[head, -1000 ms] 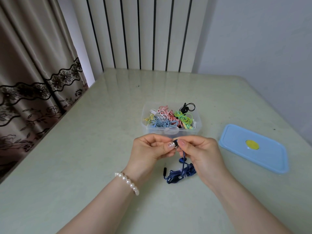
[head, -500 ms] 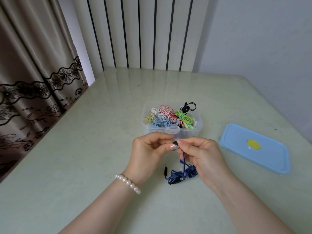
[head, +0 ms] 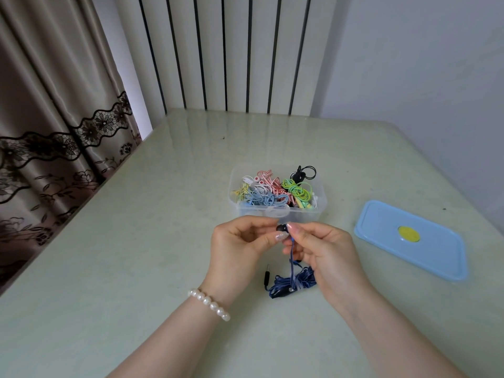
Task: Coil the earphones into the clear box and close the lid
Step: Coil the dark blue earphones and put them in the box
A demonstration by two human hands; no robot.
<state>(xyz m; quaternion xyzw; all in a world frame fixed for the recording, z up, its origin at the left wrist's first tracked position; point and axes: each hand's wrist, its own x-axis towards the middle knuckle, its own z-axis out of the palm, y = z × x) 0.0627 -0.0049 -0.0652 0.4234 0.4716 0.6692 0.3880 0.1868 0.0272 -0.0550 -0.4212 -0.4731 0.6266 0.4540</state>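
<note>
Just in front of the clear box (head: 278, 211), both hands meet over the tabletop (head: 136, 241). The left hand (head: 240, 241) and the right hand (head: 324, 249) each have their fingers curled, pinching the dark earbud end (head: 282, 228) of the blue earphones (head: 293, 283) between thumb and fingertips.

From that pinch a blue cord hangs down to a loose bundle lying on the tabletop, nearer the person than the box and partly behind the right hand. Its black plug (head: 266, 276) sticks out on the bundle's left side, free of the tangle.

To do this step well, I would judge it best to keep one hand fixed on the bud end and let the other draw the cord into even loops, small enough to fit the box. The bundle looks messy, so pulling hard may tighten a knot; feeding it slowly seems safer. The plug should be tucked in last so the coil does not spring apart.

The box is already crowded with coiled earphones in pink, light blue, green, yellow and black, some rising about to its rim, so the new coil probably needs pressing flat. Right of the box, well apart from it, the blue lid (head: 409, 241) lies flat, waiting.
</note>
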